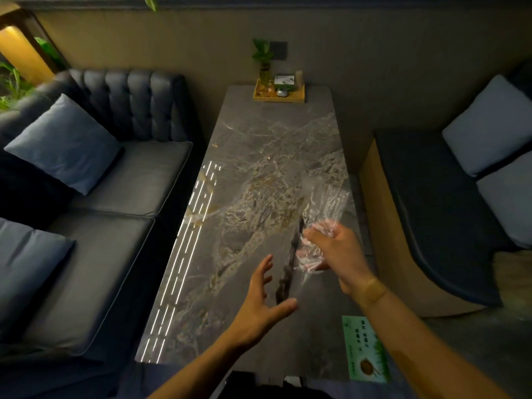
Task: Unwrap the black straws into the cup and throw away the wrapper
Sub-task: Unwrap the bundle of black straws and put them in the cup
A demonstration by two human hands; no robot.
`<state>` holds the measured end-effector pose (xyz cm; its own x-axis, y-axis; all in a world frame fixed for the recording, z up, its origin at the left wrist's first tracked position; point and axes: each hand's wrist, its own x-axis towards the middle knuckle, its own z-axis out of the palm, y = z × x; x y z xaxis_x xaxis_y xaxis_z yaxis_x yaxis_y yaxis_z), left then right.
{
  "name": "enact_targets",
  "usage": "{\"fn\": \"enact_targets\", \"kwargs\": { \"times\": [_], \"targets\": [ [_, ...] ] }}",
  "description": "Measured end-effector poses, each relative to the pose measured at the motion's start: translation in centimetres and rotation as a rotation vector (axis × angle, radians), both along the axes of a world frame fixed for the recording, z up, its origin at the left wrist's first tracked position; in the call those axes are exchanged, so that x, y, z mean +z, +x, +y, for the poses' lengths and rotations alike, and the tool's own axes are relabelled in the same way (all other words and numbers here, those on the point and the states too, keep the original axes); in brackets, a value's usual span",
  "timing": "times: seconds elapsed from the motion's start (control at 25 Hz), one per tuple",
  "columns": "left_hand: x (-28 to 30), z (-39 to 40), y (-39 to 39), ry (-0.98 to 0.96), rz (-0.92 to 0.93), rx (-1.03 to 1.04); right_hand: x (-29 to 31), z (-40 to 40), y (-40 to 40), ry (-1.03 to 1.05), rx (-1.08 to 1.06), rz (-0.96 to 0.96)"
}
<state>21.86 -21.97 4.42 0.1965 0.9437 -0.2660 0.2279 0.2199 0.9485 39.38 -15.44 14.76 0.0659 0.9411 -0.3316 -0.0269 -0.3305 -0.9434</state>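
My right hand (338, 251) grips a clear plastic wrapper (328, 205), which is crumpled at the fist and fans out blurred above it. A dark bundle of black straws (289, 269) hangs down from the wrapper, blurred, between my two hands over the marble table (259, 174). My left hand (264, 300) is open with fingers spread, just left of and below the lower end of the straws; whether it touches them I cannot tell. No cup is in view.
A green card (367, 349) lies at the table's near right edge. A wooden tray (278, 95) with a plant and small items stands at the far end. A dark sofa (95, 182) runs along the left, and a bench with pillows (472, 180) on the right.
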Motion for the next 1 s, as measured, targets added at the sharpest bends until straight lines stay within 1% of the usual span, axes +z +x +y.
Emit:
{"fn": "enact_targets", "kwargs": {
  "times": [0.12, 0.24, 0.32, 0.4, 0.48, 0.56, 0.6, 0.76, 0.84, 0.92, 1.0],
  "targets": [
    [-0.5, 0.0, -0.1, 0.079, 0.089, -0.024, 0.2, 0.5, -0.7, -0.037, -0.064, 0.05],
    [-0.7, 0.9, -0.8, 0.179, 0.265, -0.027, 0.5, 0.9, -1.6, -0.081, -0.076, 0.146],
    [-0.6, 1.9, -1.7, 0.228, 0.308, -0.023, 0.9, 1.2, -2.2, -0.115, -0.088, 0.204],
    [-0.7, 3.0, -3.1, 0.271, 0.364, -0.041, 1.3, 1.7, -2.9, -0.116, -0.104, 0.166],
    [-0.9, 4.2, -4.9, 0.289, 0.467, -0.068, 1.4, 2.3, -3.2, -0.084, -0.091, 0.117],
    [-0.5, 5.3, -7.1, 0.289, 0.539, -0.083, 1.5, 2.9, -3.3, -0.013, -0.043, 0.026],
    [-0.2, 5.8, -8.5, 0.301, 0.564, -0.091, 1.7, 3.3, -3.4, 0.043, -0.023, -0.055],
    [0.8, 8.6, -13.6, 0.362, 0.669, -0.2, 2.3, 5.3, -3.5, 0.297, 0.004, -0.517],
    [0.8, 10.1, -15.6, 0.358, 0.686, -0.246, 2.6, 5.8, -3.9, 0.342, 0.06, -0.693],
    [0.9, 11.2, -16.6, 0.343, 0.667, -0.251, 2.9, 6.0, -4.0, 0.348, 0.067, -0.801],
    [0.9, 11.9, -17.4, 0.334, 0.645, -0.264, 2.9, 6.0, -4.3, 0.335, 0.04, -0.833]
  ]
}}
